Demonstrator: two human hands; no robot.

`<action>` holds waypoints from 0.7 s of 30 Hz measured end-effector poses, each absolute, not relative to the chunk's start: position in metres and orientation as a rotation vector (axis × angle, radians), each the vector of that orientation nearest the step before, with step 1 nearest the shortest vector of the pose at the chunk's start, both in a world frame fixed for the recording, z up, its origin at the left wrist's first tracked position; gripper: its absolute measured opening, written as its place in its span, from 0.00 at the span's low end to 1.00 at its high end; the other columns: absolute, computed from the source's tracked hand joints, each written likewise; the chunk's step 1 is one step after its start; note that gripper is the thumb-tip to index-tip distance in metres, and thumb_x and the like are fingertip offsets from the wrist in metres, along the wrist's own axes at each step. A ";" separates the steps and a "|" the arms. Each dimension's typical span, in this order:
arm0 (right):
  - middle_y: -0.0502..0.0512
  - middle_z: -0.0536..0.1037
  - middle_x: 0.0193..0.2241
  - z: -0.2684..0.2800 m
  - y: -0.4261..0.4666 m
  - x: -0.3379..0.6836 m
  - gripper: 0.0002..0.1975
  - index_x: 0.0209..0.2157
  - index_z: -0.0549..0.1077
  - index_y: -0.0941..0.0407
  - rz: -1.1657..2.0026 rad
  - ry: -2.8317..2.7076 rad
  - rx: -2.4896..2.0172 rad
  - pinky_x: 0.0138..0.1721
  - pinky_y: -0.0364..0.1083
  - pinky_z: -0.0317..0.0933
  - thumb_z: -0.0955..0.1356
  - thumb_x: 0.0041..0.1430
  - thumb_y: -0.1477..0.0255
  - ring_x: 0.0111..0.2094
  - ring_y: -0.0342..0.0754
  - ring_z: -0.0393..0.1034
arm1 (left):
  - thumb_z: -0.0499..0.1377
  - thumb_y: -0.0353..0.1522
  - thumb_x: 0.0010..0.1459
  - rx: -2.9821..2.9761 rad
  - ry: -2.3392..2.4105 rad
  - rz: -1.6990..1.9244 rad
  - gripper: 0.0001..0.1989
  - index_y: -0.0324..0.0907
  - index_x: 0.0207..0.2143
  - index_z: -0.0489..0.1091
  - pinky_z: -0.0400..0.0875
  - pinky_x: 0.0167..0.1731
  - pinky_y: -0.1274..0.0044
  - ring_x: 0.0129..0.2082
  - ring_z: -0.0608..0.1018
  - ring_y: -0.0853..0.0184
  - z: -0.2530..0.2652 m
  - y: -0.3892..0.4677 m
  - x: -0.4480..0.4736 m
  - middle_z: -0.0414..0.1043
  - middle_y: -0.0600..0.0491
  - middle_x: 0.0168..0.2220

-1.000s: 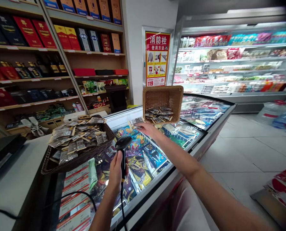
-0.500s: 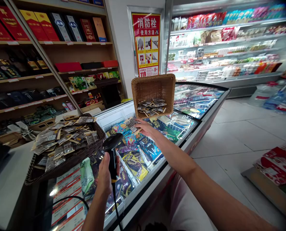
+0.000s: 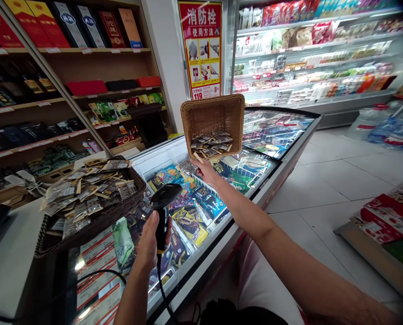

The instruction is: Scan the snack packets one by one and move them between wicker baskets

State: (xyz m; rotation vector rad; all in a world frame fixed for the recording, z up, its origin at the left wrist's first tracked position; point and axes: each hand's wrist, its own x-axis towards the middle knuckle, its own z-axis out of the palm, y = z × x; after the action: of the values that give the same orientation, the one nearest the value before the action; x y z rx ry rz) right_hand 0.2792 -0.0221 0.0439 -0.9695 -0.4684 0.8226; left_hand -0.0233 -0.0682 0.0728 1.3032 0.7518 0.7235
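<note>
My left hand (image 3: 149, 243) is wrapped round the grip of a black barcode scanner (image 3: 164, 198), whose cable hangs down. My right hand (image 3: 206, 171) is closed on a small clear snack packet (image 3: 187, 167), just below the front rim of a light wicker basket (image 3: 184, 117). That basket is tilted towards me and holds several similar packets (image 3: 212, 143) at its bottom. To the left, a dark wicker basket (image 3: 86, 232) is heaped with packets of the same look (image 3: 93, 189).
Under my hands is a chest freezer (image 3: 222, 239) with bagged goods inside. Price labels (image 3: 98, 271) lie at its near left end, beside a white counter (image 3: 11, 262). Wooden shelves (image 3: 100, 52) stand behind. At right are water bottles (image 3: 371, 121) and red-and-white packs (image 3: 384, 216).
The view has shifted slightly, so the background sits higher. My right hand has moved closer to the light basket with the packet, and the scanner head has turned a little to the right.
</note>
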 end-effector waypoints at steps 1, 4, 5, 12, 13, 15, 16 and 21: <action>0.43 0.72 0.24 0.044 -0.022 0.279 0.27 0.37 0.78 0.53 0.813 -0.482 -0.974 0.21 0.43 0.44 0.84 0.34 0.62 0.20 0.37 0.50 | 0.63 0.65 0.51 1.323 0.762 0.689 0.35 0.41 0.32 0.71 0.56 0.14 0.79 0.13 0.61 0.74 0.072 -0.069 -0.024 0.63 0.59 0.18; 0.45 0.75 0.26 0.044 -0.022 0.281 0.25 0.35 0.78 0.54 0.798 -0.489 -0.989 0.22 0.42 0.47 0.84 0.35 0.63 0.22 0.38 0.56 | 0.64 0.64 0.52 1.366 0.777 0.620 0.34 0.41 0.31 0.71 0.54 0.14 0.80 0.13 0.61 0.76 0.074 -0.075 -0.024 0.66 0.57 0.20; 0.46 0.76 0.27 0.044 -0.022 0.281 0.23 0.35 0.78 0.54 0.802 -0.481 -0.977 0.24 0.42 0.51 0.84 0.36 0.63 0.23 0.40 0.60 | 0.64 0.64 0.52 1.376 0.777 0.606 0.34 0.40 0.31 0.71 0.54 0.15 0.80 0.13 0.61 0.76 0.076 -0.077 -0.024 0.68 0.56 0.21; 0.52 0.83 0.35 0.042 -0.020 0.283 0.24 0.39 0.78 0.53 0.822 -0.463 -1.010 0.36 0.45 0.68 0.82 0.42 0.59 0.38 0.50 0.77 | 0.64 0.62 0.54 1.395 0.801 0.592 0.32 0.42 0.34 0.73 0.56 0.15 0.79 0.14 0.61 0.75 0.076 -0.080 -0.022 0.66 0.58 0.21; 0.52 0.83 0.34 0.041 -0.020 0.283 0.24 0.39 0.78 0.53 0.818 -0.476 -1.043 0.35 0.45 0.67 0.82 0.43 0.58 0.37 0.50 0.77 | 0.64 0.62 0.54 1.394 0.797 0.597 0.32 0.42 0.35 0.72 0.56 0.15 0.79 0.14 0.61 0.76 0.074 -0.079 -0.021 0.67 0.58 0.22; 0.53 0.83 0.34 0.039 -0.019 0.283 0.26 0.40 0.78 0.54 0.817 -0.506 -1.080 0.33 0.45 0.66 0.82 0.42 0.56 0.36 0.51 0.77 | 0.65 0.63 0.52 1.397 0.784 0.604 0.32 0.42 0.35 0.72 0.56 0.15 0.79 0.14 0.61 0.76 0.071 -0.076 -0.021 0.69 0.58 0.24; 0.54 0.82 0.34 0.039 -0.019 0.284 0.26 0.40 0.78 0.54 0.818 -0.517 -1.088 0.32 0.45 0.66 0.82 0.42 0.56 0.36 0.51 0.77 | 0.65 0.63 0.52 1.402 0.778 0.605 0.33 0.42 0.35 0.71 0.56 0.15 0.79 0.14 0.61 0.76 0.069 -0.074 -0.021 0.69 0.57 0.24; 0.56 0.82 0.35 0.034 -0.018 0.286 0.25 0.39 0.78 0.53 0.813 -0.544 -1.119 0.33 0.46 0.68 0.82 0.44 0.55 0.38 0.53 0.77 | 0.63 0.64 0.54 1.409 0.782 0.623 0.33 0.42 0.33 0.71 0.56 0.16 0.79 0.14 0.62 0.74 0.067 -0.074 -0.022 0.65 0.58 0.20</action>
State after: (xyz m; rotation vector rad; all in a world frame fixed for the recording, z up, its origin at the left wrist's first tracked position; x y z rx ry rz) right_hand 0.2863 -0.0182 0.0342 -1.1190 -0.5441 0.8133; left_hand -0.0220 -0.0738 0.0672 1.4089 0.7816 0.6228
